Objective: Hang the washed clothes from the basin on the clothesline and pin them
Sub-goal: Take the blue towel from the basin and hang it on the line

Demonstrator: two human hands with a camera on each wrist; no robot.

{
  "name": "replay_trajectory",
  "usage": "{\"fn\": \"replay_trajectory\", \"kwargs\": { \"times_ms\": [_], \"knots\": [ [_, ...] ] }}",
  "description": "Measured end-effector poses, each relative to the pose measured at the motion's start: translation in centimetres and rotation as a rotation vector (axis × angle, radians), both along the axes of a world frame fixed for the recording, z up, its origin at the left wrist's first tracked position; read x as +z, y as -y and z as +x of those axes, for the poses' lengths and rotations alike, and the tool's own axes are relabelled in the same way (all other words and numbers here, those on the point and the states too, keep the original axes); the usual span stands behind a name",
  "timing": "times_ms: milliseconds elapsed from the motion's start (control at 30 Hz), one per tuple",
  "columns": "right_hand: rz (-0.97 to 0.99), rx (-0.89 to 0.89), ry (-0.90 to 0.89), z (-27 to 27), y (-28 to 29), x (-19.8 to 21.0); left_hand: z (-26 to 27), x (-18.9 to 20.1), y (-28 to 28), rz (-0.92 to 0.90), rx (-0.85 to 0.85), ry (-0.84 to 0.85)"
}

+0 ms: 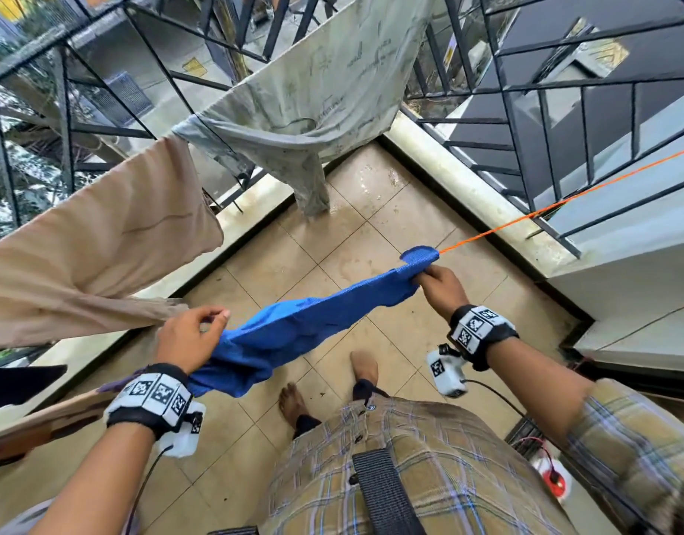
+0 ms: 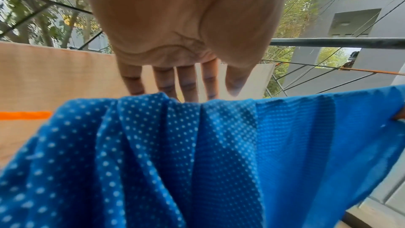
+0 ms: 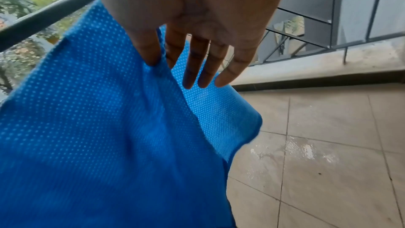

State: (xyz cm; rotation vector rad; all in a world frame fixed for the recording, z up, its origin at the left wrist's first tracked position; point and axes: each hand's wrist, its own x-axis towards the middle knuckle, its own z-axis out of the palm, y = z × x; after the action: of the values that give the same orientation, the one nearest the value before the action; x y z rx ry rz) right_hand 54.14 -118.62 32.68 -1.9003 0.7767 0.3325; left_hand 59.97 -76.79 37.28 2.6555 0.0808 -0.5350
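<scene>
A blue mesh garment (image 1: pixel 313 322) lies draped over the orange clothesline (image 1: pixel 526 220), stretched between both hands. My right hand (image 1: pixel 435 279) pinches its right end between thumb and forefinger (image 3: pixel 151 53), the other fingers straight. My left hand (image 1: pixel 201 326) is at the bunched left end; in the left wrist view its fingers (image 2: pixel 186 82) are straight, tips hidden behind the garment's (image 2: pixel 197 145) top fold, thumb clear of the cloth. The line (image 2: pixel 26 115) reappears left of the garment. No pins or basin are visible.
A tan cloth (image 1: pixel 93 256) hangs on the line just left of my left hand. A grey-green printed cloth (image 1: pixel 313 90) hangs farther back. A black metal railing (image 1: pixel 526 90) on a low ledge bounds the balcony. The tiled floor (image 1: pixel 371 195) is wet. A red and white object (image 1: pixel 553 480) lies at lower right.
</scene>
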Motion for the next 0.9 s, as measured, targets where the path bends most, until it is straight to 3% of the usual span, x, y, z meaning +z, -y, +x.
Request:
{"fn": "replay_trajectory", "kwargs": {
  "times_ms": [100, 267, 400, 467, 567, 733, 900],
  "knots": [
    [0.113, -0.117, 0.123, -0.7, 0.4, 1.9, 0.6, -0.7, -1.3, 0.218, 0.015, -0.205],
    [0.097, -0.155, 0.292, -1.3, 2.3, 7.1, 0.4, -2.9, -3.4, 0.203, 0.055, -0.445],
    [-0.006, -0.065, 0.381, 0.9, 5.2, 11.3, -0.1, -1.7, -2.6, 0.107, 0.18, -0.345],
    [-0.165, -0.045, 0.397, 3.1, 7.6, 12.5, -0.3, -1.3, -2.4, 0.1, 0.239, -0.263],
    [-0.35, -0.013, 0.317, 6.5, 11.7, 13.2, -0.9, -0.4, -2.6, 0.036, 0.326, -0.119],
    [-0.679, 0.202, 0.043, 9.7, 14.6, 13.0, -2.0, 0.5, -3.2, -0.081, 0.438, 0.052],
    [-0.662, 0.221, -0.072, 10.2, 13.9, 11.3, -3.6, 0.5, -3.4, -0.141, 0.484, 0.146]
  ]
}}
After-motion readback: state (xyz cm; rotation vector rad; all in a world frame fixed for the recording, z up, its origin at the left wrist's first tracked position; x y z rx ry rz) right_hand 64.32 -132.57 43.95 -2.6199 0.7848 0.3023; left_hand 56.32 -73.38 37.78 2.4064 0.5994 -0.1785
